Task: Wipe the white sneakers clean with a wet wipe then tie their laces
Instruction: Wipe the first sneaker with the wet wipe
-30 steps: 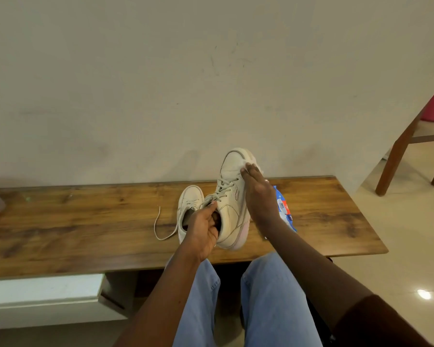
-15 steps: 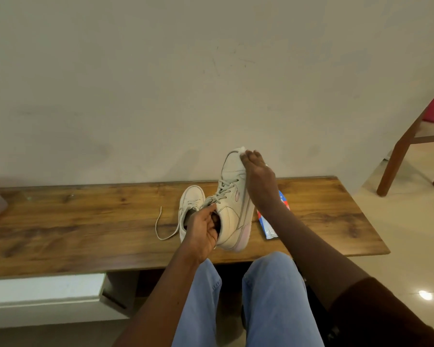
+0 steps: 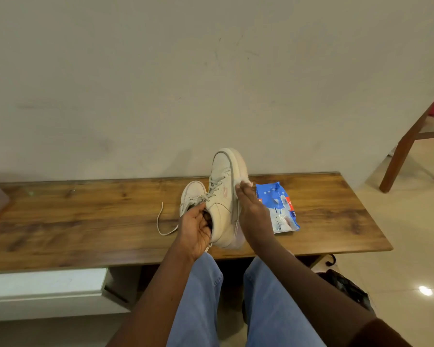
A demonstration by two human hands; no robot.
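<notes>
1. Down slides your right hand (image 3: 251,209), from the toe to the mid-sole edge of the raised sneaker (image 3: 222,196). It pinches the wet wipe (image 3: 243,182) against that edge, and the wipes pack (image 3: 278,209) at 3 o'clock now shows more fully.
2. Your left hand (image 3: 196,229) grips that sneaker at its collar, toe tipped toward 12 o'clock, above the desk (image 3: 85,221).
3. Progress, by my read: you're mid-wipe on shoe one. The second sneaker (image 3: 192,194) sits on the desk at 9 o'clock, its lace (image 3: 158,221) trailing loose. Tying looks entirely ahead.
4. Hidden: the raised sneaker's far side, most of the wipe under your fingers, and much of the second sneaker. How clean either is, I cannot tell.
</notes>
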